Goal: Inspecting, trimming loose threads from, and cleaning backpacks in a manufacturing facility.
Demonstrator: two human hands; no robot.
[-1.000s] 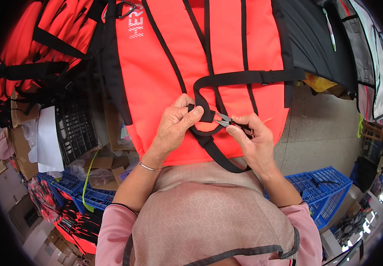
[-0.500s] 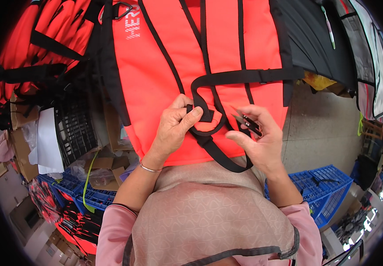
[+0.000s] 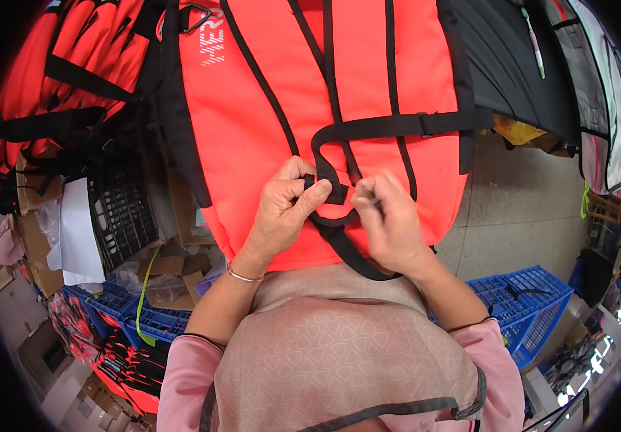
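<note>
One red backpack (image 3: 231, 129); my left fingers (image 3: 312, 197) pinch one black webbing strap (image 3: 368, 129); my right fingers (image 3: 380, 187), blurred, curl nearby; what they hold I cannot tell.

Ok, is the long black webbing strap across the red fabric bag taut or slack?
Slack: the strap bends in a loose curve toward the left hand.

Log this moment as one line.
left hand: pinching black strap | right hand: close by, fingers blurred | red bag: beneath both hands
</note>
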